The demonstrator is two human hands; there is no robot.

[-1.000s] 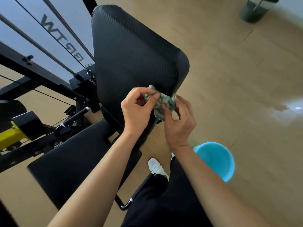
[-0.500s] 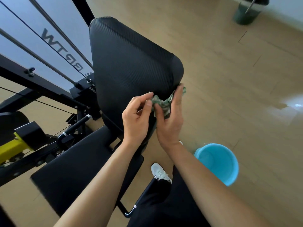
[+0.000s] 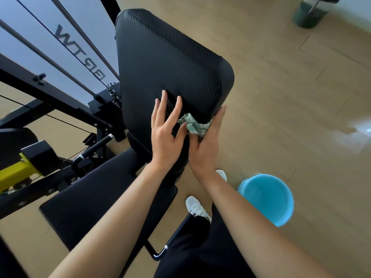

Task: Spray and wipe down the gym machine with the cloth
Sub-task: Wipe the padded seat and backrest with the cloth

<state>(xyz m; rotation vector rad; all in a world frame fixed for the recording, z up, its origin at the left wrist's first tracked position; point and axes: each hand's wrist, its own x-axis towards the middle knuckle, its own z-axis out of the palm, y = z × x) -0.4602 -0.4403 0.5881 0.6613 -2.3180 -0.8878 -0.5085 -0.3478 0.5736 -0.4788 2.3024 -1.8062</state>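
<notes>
View from a head camera looking down at a black gym machine. Its padded back rest (image 3: 170,63) rises at the centre, covered in ribbed vinyl, with the seat pad (image 3: 96,205) nearer and to the left. The person's left hand (image 3: 166,133) lies on the near part of the back rest, fingers straight and spread, the thumb just touching the cloth (image 3: 193,125). The cloth is a small green and white rag, crumpled into a wad at the near right edge of the back rest. The right hand (image 3: 208,145) presses it there with flat, straight fingers held together, not pinching it. The rag looks light, soft and limp, so it would likely bunch or slip unless kept under the palm; opened out flat it should cover more of the pad. The vinyl looks smooth and firm, so a wipe should glide over it. A pale blue bucket (image 3: 269,197) stands on the wooden floor (image 3: 281,97) near the right, beside a white shoe (image 3: 195,206). No spray bottle shows.
</notes>
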